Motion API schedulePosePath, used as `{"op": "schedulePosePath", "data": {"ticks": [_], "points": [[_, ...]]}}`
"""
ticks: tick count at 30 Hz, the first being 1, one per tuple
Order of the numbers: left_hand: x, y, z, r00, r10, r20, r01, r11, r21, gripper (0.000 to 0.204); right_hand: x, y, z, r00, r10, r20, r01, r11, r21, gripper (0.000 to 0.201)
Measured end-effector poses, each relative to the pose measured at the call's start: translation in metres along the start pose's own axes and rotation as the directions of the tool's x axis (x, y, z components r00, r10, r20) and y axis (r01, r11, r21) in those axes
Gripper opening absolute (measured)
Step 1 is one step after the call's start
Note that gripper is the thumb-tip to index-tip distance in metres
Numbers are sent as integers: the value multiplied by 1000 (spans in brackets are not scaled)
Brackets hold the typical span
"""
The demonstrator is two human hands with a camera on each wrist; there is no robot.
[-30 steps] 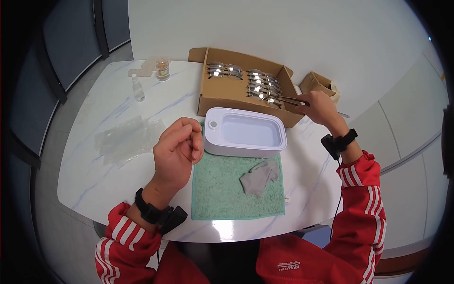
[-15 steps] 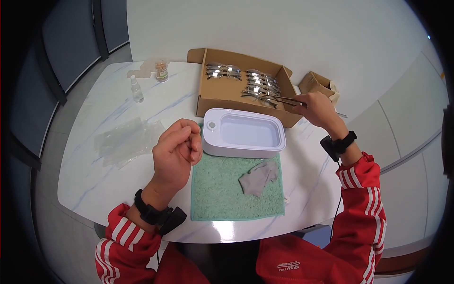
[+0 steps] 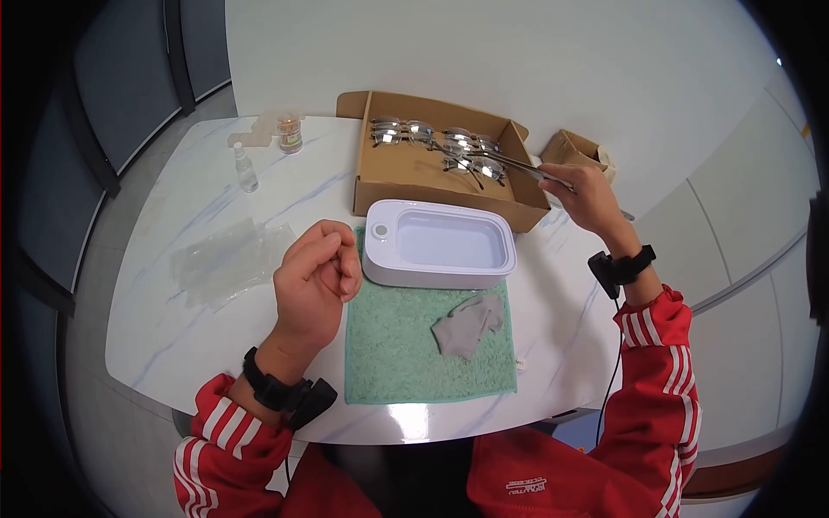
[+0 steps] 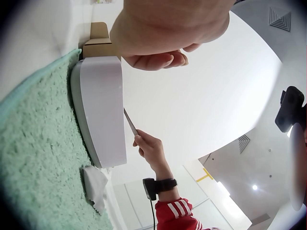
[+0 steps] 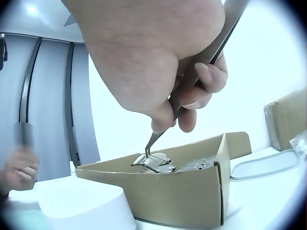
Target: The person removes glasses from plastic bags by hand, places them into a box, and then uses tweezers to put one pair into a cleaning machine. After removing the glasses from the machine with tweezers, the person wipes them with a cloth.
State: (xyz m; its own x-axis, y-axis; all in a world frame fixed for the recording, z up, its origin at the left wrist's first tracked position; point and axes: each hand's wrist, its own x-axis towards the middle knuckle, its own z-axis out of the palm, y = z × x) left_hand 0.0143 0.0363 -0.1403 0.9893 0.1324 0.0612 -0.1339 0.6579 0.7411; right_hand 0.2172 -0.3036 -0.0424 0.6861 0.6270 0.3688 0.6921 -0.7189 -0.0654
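My right hand (image 3: 591, 200) grips long metal tweezers (image 3: 528, 167), reaching in over the open cardboard box (image 3: 432, 197) from the right. At the tweezer tips hangs a pair of eyeglasses (image 3: 489, 169), one temple pointing down toward the front wall; the right wrist view shows the tips on its frame. More eyeglasses (image 3: 390, 138) lie in two rows on the box floor. Left of the lilac-white cleaner tub (image 3: 440, 274), my left hand (image 3: 313, 274) hovers with loosely curled fingers and nothing in them.
Under the tub lies a green towel (image 3: 389, 354) bearing a crumpled grey cloth (image 3: 471, 325). Clear plastic bags (image 3: 226, 263), a spray bottle (image 3: 245, 169) and a small jar (image 3: 290, 138) occupy the left side. A small carton (image 3: 572, 148) stands behind right, near a clear-centred lid (image 5: 265, 165).
With the tweezers, my right hand has lifted the front pair of eyeglasses off the right row and moved slightly up. The left hand keeps its pose.
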Motion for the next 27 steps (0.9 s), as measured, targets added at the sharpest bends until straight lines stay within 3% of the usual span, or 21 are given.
{"op": "schedulePosePath", "data": {"ticks": [9,11,12,14,15,17,18,21,25,27], "points": [[1,-2,1,1000,-13,-27,12,1000,-6,18,-15,0,-9,984,168,-57,-160,979,126,29],[1,-1,2,1000,-12,-27,12,1000,-5,18,-21,12,-6,947,301,-109,-252,912,324,31],[2,0,3,1000,-8,-28,8,1000,-2,19,-23,15,-5,946,303,-113,-253,911,325,31],[0,1,4,1000,-7,-30,7,1000,-6,19,-31,17,-4,928,348,-136,-196,764,615,34],[0,1,4,999,-8,-37,8,1000,-11,19,-35,16,-3,926,351,-138,-197,761,618,34],[-1,1,5,999,-6,-43,6,1000,-9,19,-45,13,-1,904,428,-20,-226,516,826,36],[0,1,5,999,-1,-52,1,1000,-16,19,-50,14,2,903,429,-21,-225,514,828,36],[2,3,4,997,13,-71,-16,999,-30,19,-64,21,14,952,290,97,-186,296,937,38],[3,4,1,996,39,-84,-41,999,-29,19,-79,27,15,961,232,154,-217,278,936,38],[4,3,0,993,51,-106,-55,998,-29,19,-84,25,7,948,221,229,-302,402,864,35]]}}
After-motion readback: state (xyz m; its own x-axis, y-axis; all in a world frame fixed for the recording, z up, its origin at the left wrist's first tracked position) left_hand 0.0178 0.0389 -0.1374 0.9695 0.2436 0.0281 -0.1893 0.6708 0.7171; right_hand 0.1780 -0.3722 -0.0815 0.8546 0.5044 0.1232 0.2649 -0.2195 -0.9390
